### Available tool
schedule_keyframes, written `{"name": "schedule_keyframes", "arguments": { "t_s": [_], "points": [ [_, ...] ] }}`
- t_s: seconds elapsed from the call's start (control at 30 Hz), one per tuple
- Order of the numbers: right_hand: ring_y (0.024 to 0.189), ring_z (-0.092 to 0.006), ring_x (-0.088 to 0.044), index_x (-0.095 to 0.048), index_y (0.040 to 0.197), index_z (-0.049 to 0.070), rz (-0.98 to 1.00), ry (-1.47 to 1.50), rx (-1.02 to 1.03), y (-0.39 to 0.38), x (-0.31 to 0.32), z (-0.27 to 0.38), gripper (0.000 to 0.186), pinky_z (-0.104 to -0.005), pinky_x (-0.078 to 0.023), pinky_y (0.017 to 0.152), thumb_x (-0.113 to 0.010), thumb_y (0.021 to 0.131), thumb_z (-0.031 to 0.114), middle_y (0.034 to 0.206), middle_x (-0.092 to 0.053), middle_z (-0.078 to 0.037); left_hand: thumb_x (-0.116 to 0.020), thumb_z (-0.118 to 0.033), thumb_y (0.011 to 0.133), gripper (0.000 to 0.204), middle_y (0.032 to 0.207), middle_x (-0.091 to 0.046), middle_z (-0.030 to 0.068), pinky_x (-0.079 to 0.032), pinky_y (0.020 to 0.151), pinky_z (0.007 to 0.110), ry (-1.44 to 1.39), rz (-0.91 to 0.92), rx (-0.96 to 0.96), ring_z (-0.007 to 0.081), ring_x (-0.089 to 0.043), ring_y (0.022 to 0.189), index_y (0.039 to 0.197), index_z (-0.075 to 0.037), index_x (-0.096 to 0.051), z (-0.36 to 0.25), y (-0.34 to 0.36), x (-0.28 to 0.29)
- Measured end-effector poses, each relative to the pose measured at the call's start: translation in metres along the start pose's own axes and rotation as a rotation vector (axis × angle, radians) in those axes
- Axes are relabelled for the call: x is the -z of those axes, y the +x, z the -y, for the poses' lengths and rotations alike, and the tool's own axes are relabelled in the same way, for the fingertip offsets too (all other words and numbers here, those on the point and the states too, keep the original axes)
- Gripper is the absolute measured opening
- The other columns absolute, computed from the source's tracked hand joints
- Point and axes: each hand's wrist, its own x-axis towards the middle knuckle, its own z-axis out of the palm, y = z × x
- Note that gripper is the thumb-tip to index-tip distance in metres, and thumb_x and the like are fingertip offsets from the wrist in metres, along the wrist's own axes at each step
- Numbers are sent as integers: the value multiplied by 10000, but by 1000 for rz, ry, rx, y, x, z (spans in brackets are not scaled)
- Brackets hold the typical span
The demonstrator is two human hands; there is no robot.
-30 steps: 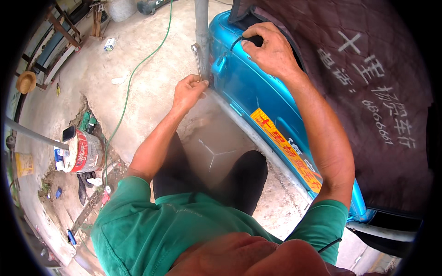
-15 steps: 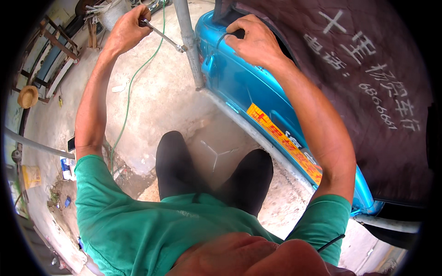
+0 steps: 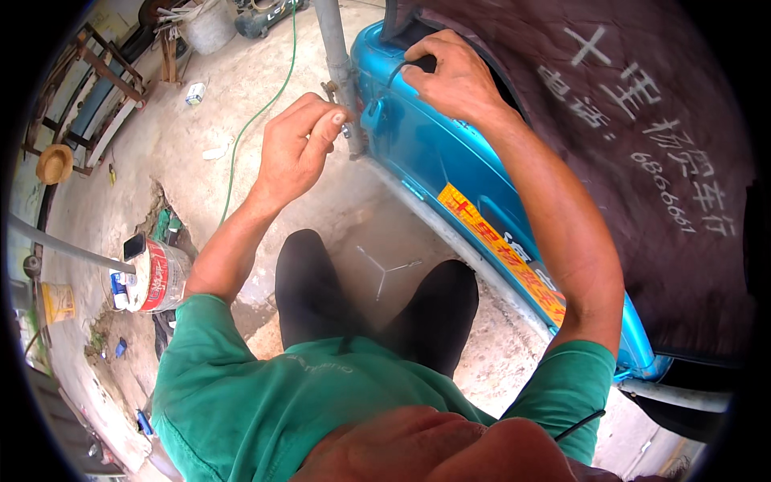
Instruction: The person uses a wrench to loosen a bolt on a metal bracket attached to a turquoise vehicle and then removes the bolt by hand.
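My left hand [image 3: 299,151] is raised beside the grey metal post, its fingers closed around a wrench [image 3: 328,88]. Most of the wrench is hidden by the fingers; a metal end shows above them and another bit by the thumb. My right hand [image 3: 454,79] is at the top of a blue vehicle panel [image 3: 438,149], thumb and fingers pinched on a thin black cable [image 3: 393,74] that curves down onto the panel. Between my knees on the floor lies a Y-shaped three-armed wrench [image 3: 383,271].
A dark brown cover [image 3: 610,153] with white lettering drapes to the right of the panel. The grey post [image 3: 336,56] rises at the panel's far corner. A green hose [image 3: 261,116] crosses the floor. At left stand a white-and-red bucket [image 3: 165,277] and a wooden rack [image 3: 100,88].
My left hand has moved right and nearer, bringing the wrench close to the post and turning it. My right hand stays at the panel top, and the view has shifted slightly.
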Motion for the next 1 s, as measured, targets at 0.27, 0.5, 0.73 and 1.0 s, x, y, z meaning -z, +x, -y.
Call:
{"name": "schedule_keyframes", "arguments": {
  "t_s": [0.27,0.5,0.73,1.0],
  "points": [
    [1142,-296,-635,-749,1134,61,-9,-46,43,-5,3,2,359,-398,-514,974,-699,858,285,1296,-623,-118,-700,-131,976,201,976,-678,69,-551,783,303,-189,-301,434,130,-678,868,1103,11,-638,51,-57,-88],
    [1188,-318,-606,-751,1127,60,-3,28,39,-6,4,-2,382,-414,-481,1025,-691,847,312,1270,-632,-145,-651,-254,989,312,862,-754,144,-560,727,320,-11,16,529,159,-730,819,1157,8,-681,151,-33,-66],
    [1118,-294,-635,-745,1142,52,22,25,0,-5,7,1,377,-390,-516,960,-693,858,295,1310,-607,-119,-673,-193,850,182,983,-698,101,-540,767,439,686,86,29,316,-684,869,1007,-105,-698,185,75,42],
    [1211,-300,-602,-773,1063,100,2,7,-16,-1,2,0,351,-401,-486,1032,-712,846,370,1254,-634,-118,-721,-132,831,213,758,-595,118,-472,654,448,915,189,-220,312,-608,703,967,-65,-571,69,144,105]
  ]
}}
